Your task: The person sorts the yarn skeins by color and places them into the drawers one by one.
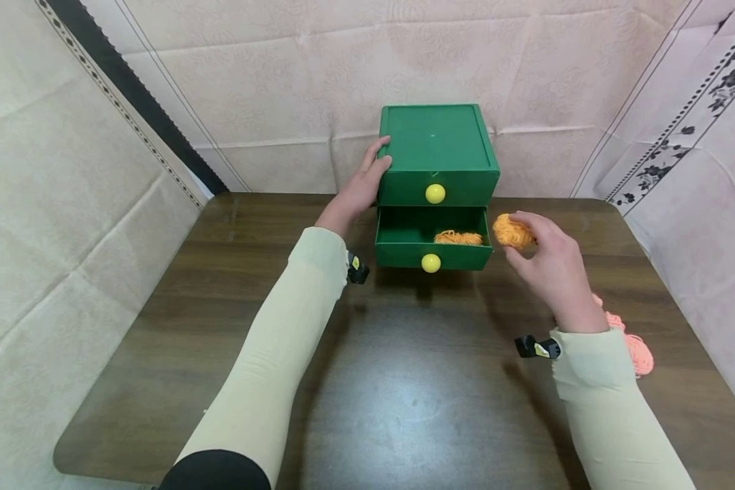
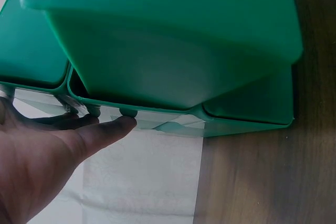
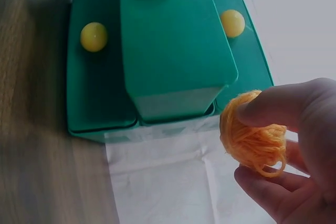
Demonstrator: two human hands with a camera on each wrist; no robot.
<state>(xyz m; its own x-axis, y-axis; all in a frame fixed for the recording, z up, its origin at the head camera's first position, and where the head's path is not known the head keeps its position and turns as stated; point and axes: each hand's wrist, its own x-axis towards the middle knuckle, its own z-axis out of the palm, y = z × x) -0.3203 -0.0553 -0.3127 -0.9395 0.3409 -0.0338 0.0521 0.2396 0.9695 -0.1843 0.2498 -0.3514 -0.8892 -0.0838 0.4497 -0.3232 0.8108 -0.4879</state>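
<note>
A green drawer cabinet (image 1: 435,139) with yellow knobs stands at the table's back edge. Its middle drawer (image 3: 176,45) is pulled out, and a bundle of orange yarn (image 1: 459,237) lies in the right part of it. My left hand (image 1: 363,185) rests against the cabinet's left side, fingers extended along it; the left wrist view shows the fingertips (image 2: 126,121) at the side wall. To the right of the pulled-out drawer, my right hand (image 1: 551,262) pinches a ball of orange yarn (image 3: 252,137) between thumb and fingers, raised beside the cabinet.
Pink yarn (image 1: 639,354) lies on the table at the right, partly hidden behind my right forearm. Pale cloth (image 1: 282,88) hangs behind the brown wooden table (image 1: 404,381). The upper drawer (image 1: 398,189) and lower drawer (image 3: 97,87) are closed.
</note>
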